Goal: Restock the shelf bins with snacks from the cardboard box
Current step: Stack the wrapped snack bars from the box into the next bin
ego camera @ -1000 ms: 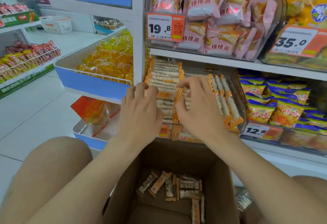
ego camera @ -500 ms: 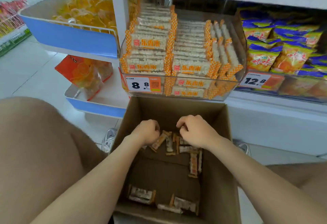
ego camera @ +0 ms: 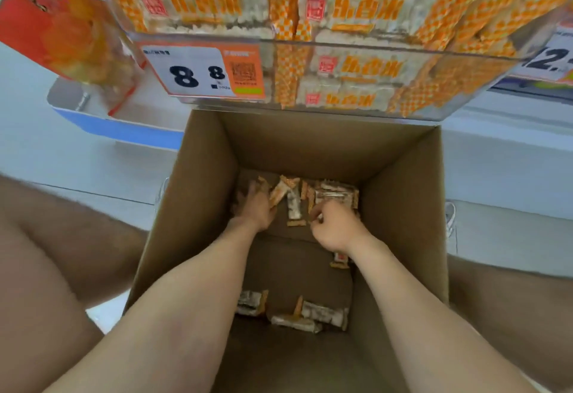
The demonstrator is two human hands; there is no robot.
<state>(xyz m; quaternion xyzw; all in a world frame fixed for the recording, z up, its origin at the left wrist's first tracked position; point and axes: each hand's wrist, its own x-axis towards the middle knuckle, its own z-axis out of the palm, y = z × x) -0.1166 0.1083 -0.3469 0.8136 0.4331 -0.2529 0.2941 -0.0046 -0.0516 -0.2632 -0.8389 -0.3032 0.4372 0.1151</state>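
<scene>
now, scoop several packs (ego camera: 293, 206) together at the box's (ego camera: 198, 194) twelve o'clock end: left hand (ego camera: 252, 209) lies loose-fingered over them, right hand (ego camera: 333, 226) curled, grasp unclear. bin (ego camera: 356, 46) sits beyond, twelve o'clock.

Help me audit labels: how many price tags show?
2. The 8.8 tag on the clear bin front; the 12 tag, cut off at the right edge. Others may be hidden.

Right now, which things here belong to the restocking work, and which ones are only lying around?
Job: brown cardboard box; orange-and-white snack packets inside it; clear plastic shelf bin; left hand; right hand.
Lying about: red-orange bag on the blue-edged shelf; white shoe.
</scene>
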